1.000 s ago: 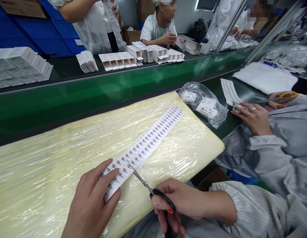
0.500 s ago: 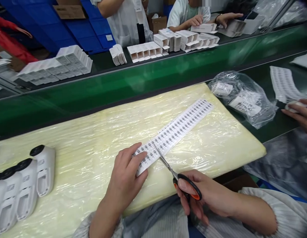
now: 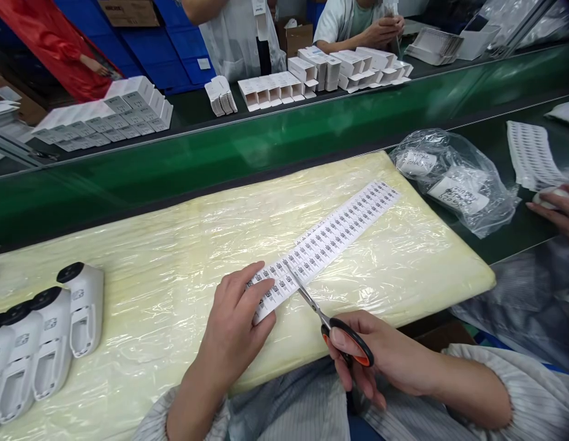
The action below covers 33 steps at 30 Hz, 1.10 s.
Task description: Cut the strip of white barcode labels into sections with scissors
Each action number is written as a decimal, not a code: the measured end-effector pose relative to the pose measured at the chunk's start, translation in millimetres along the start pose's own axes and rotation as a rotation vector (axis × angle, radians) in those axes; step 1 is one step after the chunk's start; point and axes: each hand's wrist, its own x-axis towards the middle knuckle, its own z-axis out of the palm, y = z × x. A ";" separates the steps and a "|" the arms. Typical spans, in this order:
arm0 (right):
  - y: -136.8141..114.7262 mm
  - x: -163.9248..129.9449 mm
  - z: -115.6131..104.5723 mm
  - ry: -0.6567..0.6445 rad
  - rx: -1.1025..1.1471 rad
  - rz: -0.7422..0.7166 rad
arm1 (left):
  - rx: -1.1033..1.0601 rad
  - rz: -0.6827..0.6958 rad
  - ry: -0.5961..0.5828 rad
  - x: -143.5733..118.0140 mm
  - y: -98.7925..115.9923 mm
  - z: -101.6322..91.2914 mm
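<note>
Right now the left hand lies flat, fingers spread and pressing down the near end of the label strip, which runs diagonally up-right across the plastic-wrapped yellow foam pad. The right hand is curled closed through the orange-black handles of the scissors; blade tips sit at the strip's edge just beside the left fingertips, blades only slightly apart.

Around it: a row of white handheld devices w/ black round ends at the pad's left edge — the leftmost ones cut off by the frame. A clear plastic bag holding white rolls lies just off the pad's right corner. Beyond runs the green conveyor belt, and on the far side stand stacks of white cartons and grey-printed boxes. A co-worker's hand rests at right near another label sheet.

Print on the labels is too small to read; handwriting on the bagged rolls unclear. Far workers are cropped at the top, only torsos and arms showing.
</note>
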 end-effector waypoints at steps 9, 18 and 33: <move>-2.2 -2.2 -3.5 0.014 -0.065 -0.007 | -0.005 -0.001 -0.001 0.5 -0.4 0.2; -15.1 1.1 -3.0 0.022 -0.050 0.018 | -0.005 -0.004 -0.002 1.0 0.0 1.4; -15.3 6.0 -6.5 0.032 -0.098 -0.052 | -0.039 0.010 0.023 -0.8 2.7 -1.1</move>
